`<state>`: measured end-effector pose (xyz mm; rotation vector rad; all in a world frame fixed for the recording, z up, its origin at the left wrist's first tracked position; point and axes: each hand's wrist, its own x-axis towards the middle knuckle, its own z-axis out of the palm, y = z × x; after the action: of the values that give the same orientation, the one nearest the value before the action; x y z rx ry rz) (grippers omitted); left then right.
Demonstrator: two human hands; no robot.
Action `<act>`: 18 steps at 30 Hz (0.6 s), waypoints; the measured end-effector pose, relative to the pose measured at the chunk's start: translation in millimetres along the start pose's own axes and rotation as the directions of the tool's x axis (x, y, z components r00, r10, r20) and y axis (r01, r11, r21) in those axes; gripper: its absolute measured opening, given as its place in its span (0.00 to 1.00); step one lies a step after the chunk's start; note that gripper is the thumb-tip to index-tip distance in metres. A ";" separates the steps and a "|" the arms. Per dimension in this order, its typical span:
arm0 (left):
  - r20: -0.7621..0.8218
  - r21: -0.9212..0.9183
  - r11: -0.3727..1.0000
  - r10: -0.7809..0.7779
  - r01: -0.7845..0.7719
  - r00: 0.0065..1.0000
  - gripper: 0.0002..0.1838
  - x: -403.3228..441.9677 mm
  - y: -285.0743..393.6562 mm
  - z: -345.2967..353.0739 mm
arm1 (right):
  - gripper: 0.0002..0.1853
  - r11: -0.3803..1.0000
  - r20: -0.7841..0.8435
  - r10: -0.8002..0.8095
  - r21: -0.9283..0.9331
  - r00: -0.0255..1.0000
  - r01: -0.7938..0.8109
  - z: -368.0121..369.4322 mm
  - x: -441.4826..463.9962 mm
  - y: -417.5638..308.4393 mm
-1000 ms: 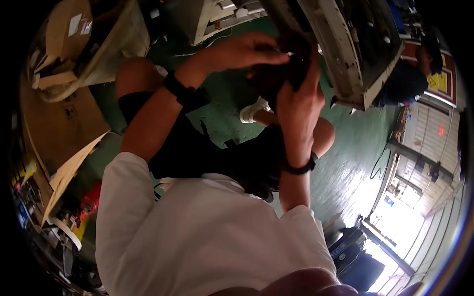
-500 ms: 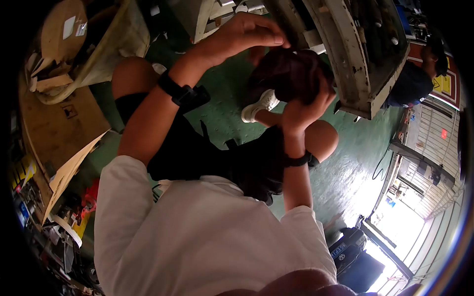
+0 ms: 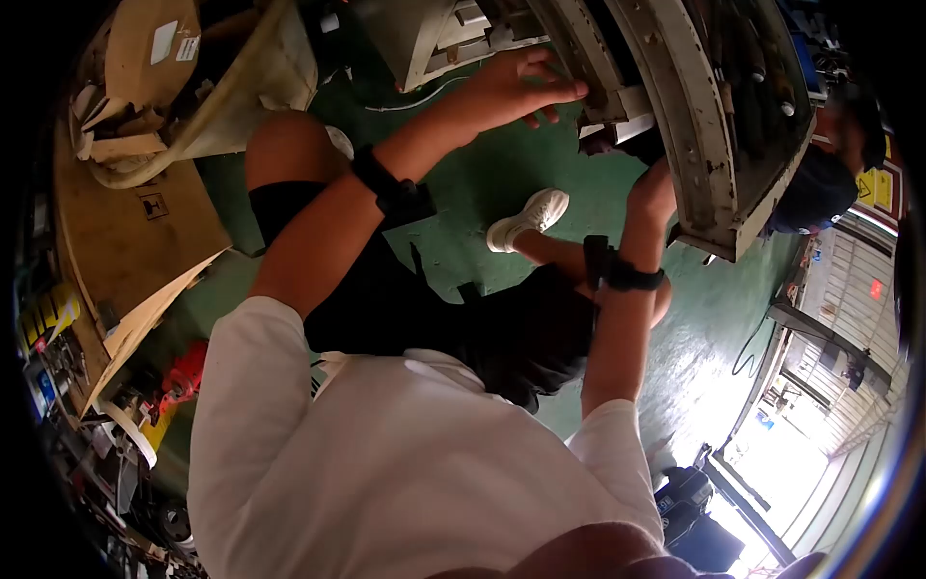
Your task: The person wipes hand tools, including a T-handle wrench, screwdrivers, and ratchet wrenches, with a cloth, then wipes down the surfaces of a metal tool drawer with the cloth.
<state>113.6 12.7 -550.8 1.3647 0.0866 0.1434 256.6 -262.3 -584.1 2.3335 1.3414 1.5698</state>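
Observation:
My left hand is stretched out with fingers apart, its fingertips close to the lower edge of a worn, cream-painted metal drawer. Nothing shows in it. My right hand reaches up behind the front corner of the open metal tray, which hides most of its fingers. Dark maroon cloth shows just beside this hand, below the drawer, and appears to be held in it; most of the cloth is out of sight.
Long tools lie in the metal tray. At left stand a bin with torn cardboard and a large cardboard box. Another person is beyond the tray at right. The green floor lies under my knees.
My right hand has moved right and up with the dark cloth, going behind the tray corner. My left hand has spread its fingers, and the cloth no longer hangs beside it.

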 end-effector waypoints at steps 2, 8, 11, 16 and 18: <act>-0.020 -0.061 0.997 0.048 -0.049 0.999 0.28 -1.5 4.2 2.3 | 0.22 0.836 0.370 0.359 0.281 0.857 -0.472 -29.3 42.6 -39.2; -0.009 -0.135 0.991 0.018 -0.019 1.000 0.32 -0.8 9.5 -3.4 | 0.22 0.004 0.580 0.603 0.684 0.548 -0.729 -72.1 130.1 -98.1; 0.014 -0.151 0.988 0.015 -0.013 1.000 0.31 0.2 10.3 -4.4 | 0.23 -0.360 0.715 0.596 0.645 0.366 -0.674 -80.4 140.7 -99.3; -0.005 -0.229 0.972 0.047 -0.047 0.999 0.33 -1.1 8.1 -2.2 | 0.19 -0.186 0.587 0.525 0.786 0.616 -0.590 -31.2 89.6 -62.4; -0.018 -0.173 0.984 0.038 -0.040 0.999 0.33 -0.7 7.6 -1.6 | 0.18 -0.103 0.509 0.503 0.838 0.699 -0.536 -30.7 86.5 -59.7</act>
<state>112.3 15.7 -543.7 1.1917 0.0586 0.1899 205.9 -180.6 -531.7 4.1336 1.9176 0.3618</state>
